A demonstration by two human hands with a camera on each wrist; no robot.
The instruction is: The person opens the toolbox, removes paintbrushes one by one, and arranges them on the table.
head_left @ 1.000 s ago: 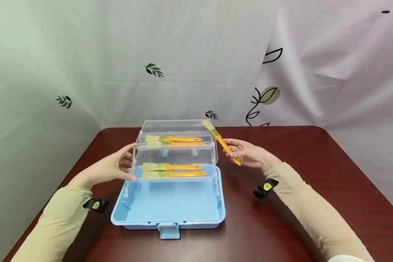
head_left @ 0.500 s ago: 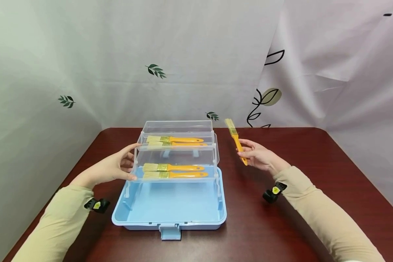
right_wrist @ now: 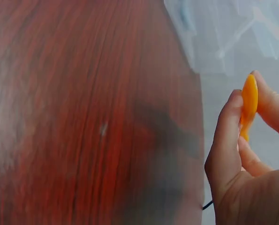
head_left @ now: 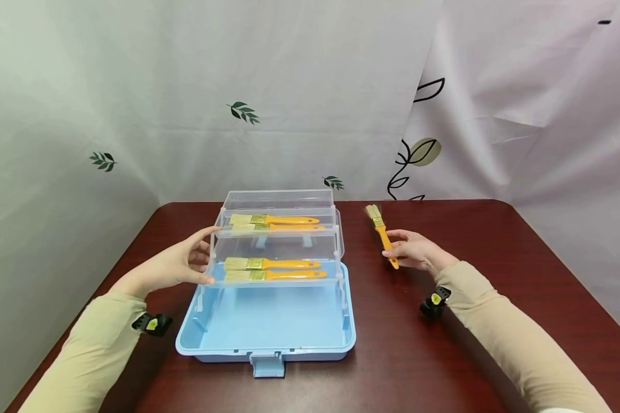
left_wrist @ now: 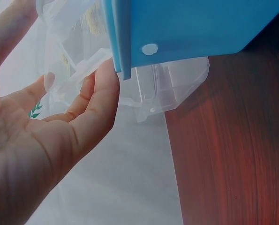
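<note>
Head View: Hand and Brush Positions at the Tool Box

Left hand (head_left: 173, 265) rests against the left end of the clear fold-out trays (head_left: 276, 244), fingers (left_wrist: 99, 101) relaxed and lightly spread, touching the tray edge. The light blue tool box (head_left: 266, 330) stands open on the dark red bench (head_left: 496, 258). Four orange-handled paintbrushes (head_left: 271, 264) lie in the trays, two per tier. Right of the box, the right hand (head_left: 415, 252) pinches the handle of a fifth paintbrush (head_left: 382, 235), low over the bench, bristles pointing away.
</note>
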